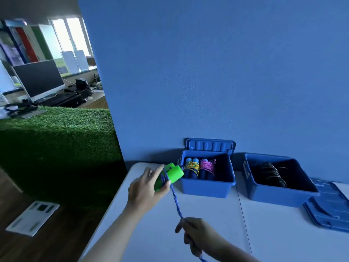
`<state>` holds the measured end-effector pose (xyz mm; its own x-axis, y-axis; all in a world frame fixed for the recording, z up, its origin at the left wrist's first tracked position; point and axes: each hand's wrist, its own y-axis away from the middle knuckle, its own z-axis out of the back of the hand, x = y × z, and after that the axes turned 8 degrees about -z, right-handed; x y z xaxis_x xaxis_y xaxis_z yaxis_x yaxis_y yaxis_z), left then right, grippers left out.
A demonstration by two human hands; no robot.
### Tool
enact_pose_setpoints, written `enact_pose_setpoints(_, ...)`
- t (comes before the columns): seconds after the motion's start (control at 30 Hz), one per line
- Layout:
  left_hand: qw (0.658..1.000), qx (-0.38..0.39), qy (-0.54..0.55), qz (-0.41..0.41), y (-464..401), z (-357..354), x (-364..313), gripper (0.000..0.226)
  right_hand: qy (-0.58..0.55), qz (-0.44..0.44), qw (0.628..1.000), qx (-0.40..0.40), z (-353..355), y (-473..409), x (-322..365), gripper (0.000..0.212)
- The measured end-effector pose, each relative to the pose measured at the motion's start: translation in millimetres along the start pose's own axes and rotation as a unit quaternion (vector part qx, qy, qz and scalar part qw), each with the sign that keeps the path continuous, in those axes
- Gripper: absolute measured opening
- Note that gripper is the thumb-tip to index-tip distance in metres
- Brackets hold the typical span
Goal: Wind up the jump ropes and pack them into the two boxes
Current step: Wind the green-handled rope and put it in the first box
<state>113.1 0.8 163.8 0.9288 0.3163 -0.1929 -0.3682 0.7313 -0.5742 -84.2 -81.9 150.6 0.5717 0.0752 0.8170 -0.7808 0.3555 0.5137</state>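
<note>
- The left hand (pixel 146 188) gripped the two green handles (pixel 170 176) together just left of the left blue box (pixel 206 188), its fingers curled round them, so that they served as a core for winding.
- A few turns of the blue rope (pixel 174 197) already crossed the handles; the rest ran taut down to the right hand (pixel 196 237), nearer the viewer than that box.
- The right hand's fingers were closed round the rope, apparently to keep tension so each turn would lie tight; the loose tail left the frame below it.
- The left box held two wound ropes side by side, one yellow-corded (pixel 192 168) and one pink-corded (pixel 207 167), both on dark blue handles, with free space at their right.
- Its lid (pixel 210 145) leaned upright against the wall behind it, presumably to keep the opening free.
- To the right of that box stood the second blue box (pixel 279 182), holding a dark wound rope (pixel 272 173); its lid (pixel 328 207) lay flat on the white bench (pixel 217 224) further right.
- Judged from this, winding was at an early stage, packing to follow.
</note>
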Motion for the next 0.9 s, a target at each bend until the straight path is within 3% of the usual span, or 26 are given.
enact_pose_setpoints(0.07,0.998,0.04,-0.042,-0.037,6.3,-4.8,6.8,0.056,0.151,0.062,0.986,-0.03,8.8,11.5,9.6,0.022)
enact_pose_setpoints(0.13,0.992,0.07,-0.044,-0.097,16.8,-12.0,6.0,0.055,0.308,0.154,0.935,-0.079,24.1,16.6,21.5,0.022)
enact_pose_setpoints(0.23,0.972,0.096,0.0,-0.217,34.7,-22.8,-4.8,0.057,0.365,0.203,0.901,-0.118,51.2,13.4,38.9,0.02)
enact_pose_setpoints(0.4,0.947,0.063,0.065,-0.309,40.6,-19.3,-29.2,0.06,0.281,0.173,0.941,-0.077,87.6,-12.1,38.8,0.012)
enact_pose_setpoints(0.53,0.953,0.025,0.111,-0.282,33.1,-9.7,-36.5,0.059,0.044,0.168,0.985,-0.013,94.0,-16.3,33.5,0.006)
enact_pose_setpoints(0.67,0.959,0.017,0.128,-0.253,26.7,-1.8,-37.1,0.057,-0.138,0.152,0.978,0.035,91.9,-25.2,28.6,0.021)
enact_pose_setpoints(0.9,0.952,0.012,0.132,-0.275,26.8,0.0,-36.4,0.056,-0.193,0.133,0.968,0.093,79.7,-43.0,21.7,0.041)
